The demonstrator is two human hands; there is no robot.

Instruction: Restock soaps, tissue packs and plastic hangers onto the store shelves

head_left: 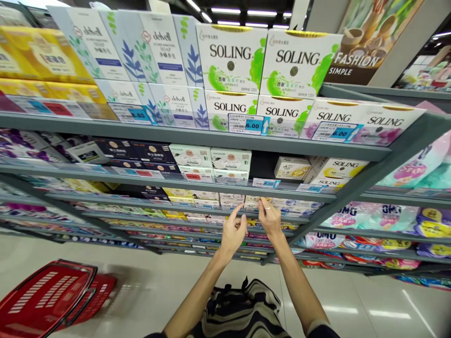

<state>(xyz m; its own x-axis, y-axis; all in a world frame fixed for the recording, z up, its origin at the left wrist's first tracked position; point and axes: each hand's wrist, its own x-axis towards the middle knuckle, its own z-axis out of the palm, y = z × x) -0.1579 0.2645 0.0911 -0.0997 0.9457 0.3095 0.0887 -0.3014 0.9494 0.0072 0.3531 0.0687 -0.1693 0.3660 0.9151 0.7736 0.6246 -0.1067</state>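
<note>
Both my hands reach to a lower shelf lined with small soap boxes. My left hand (234, 231) has its index finger stretched towards a pale soap box (231, 199), its thumb apart and nothing visible in its grasp. Just right of it, my right hand (270, 218), with a ring on one finger, has its fingers curled in at the shelf's front edge. Between the fingertips of both hands sits a white and yellowish soap box (251, 201). Whether the right fingers pinch this box or only touch it is hidden.
Above, the top shelf (197, 137) holds SOLING boxes (230, 58), Delvell soap boxes (164, 49) and yellow packs (52, 54). Another shelf of soap (230, 159) lies directly over my hands. A red shopping basket (52, 295) stands on the floor at left. Detergent bags (380, 213) fill the right bay.
</note>
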